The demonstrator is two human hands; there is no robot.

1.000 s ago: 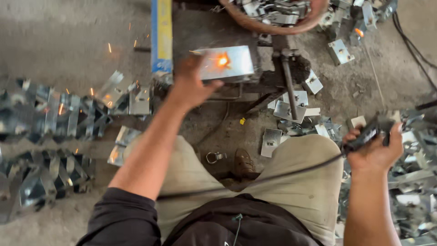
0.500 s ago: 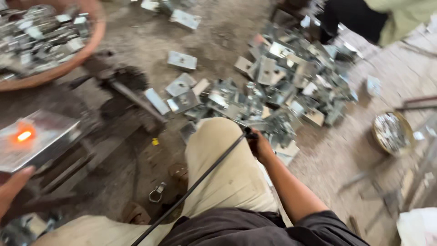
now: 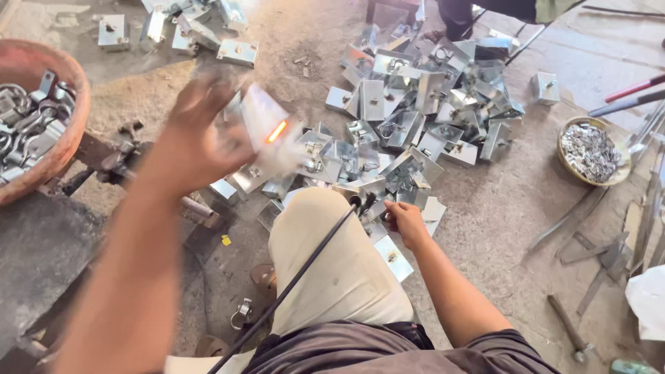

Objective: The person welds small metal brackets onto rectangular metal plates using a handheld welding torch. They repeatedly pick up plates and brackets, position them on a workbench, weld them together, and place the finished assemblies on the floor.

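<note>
My left hand point(image 3: 201, 135) is raised and blurred, gripping a folded shiny metal bracket point(image 3: 267, 128) that has a glowing orange weld spot on it. It hangs over a heap of like metal brackets point(image 3: 422, 118) on the floor. My right hand point(image 3: 402, 221) rests low beside my right knee at the near edge of the heap. It is closed around the dark welding handle, and a black cable point(image 3: 298, 277) runs from it back across my thigh.
A red-brown basin point(image 3: 38, 118) with metal clamps sits at the left. A small round dish point(image 3: 592, 149) of tiny metal parts lies at the right, with rods and metal strips point(image 3: 623, 97) beside it. Another person's legs point(image 3: 485, 10) show at the top.
My view has swung right from the welding block to the bracket heap. My left hand has lifted the freshly welded bracket off the block and carried it over the heap.
</note>
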